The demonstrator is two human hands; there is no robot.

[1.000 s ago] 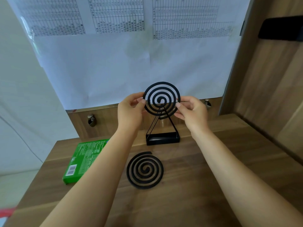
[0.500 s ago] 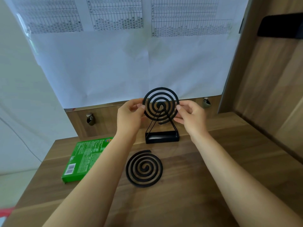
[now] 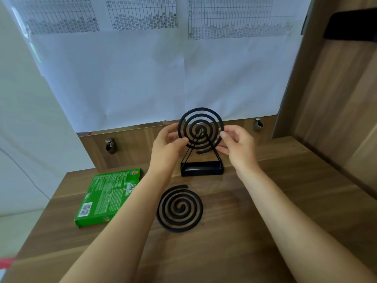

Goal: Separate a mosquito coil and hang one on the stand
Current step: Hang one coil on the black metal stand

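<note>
A black spiral mosquito coil (image 3: 201, 118) stands upright, its centre at the tip of the black triangular wire stand (image 3: 202, 169). My left hand (image 3: 166, 145) pinches the coil's left rim and my right hand (image 3: 237, 145) pinches its right rim. The stand rests on the wooden table at the back, between my two wrists. A second black coil (image 3: 180, 208) lies flat on the table in front of the stand, untouched.
A green coil box (image 3: 108, 196) lies on the table (image 3: 244, 231) to the left. Printed paper sheets (image 3: 163, 78) hang on the wall behind the stand. A wooden cabinet side (image 3: 326, 99) rises at the right. Two metal knobs stick out of the back panel.
Both hands have lowered the upright coil a little, so its centre now sits at the stand's tip. The flat coil and the box have not moved.
</note>
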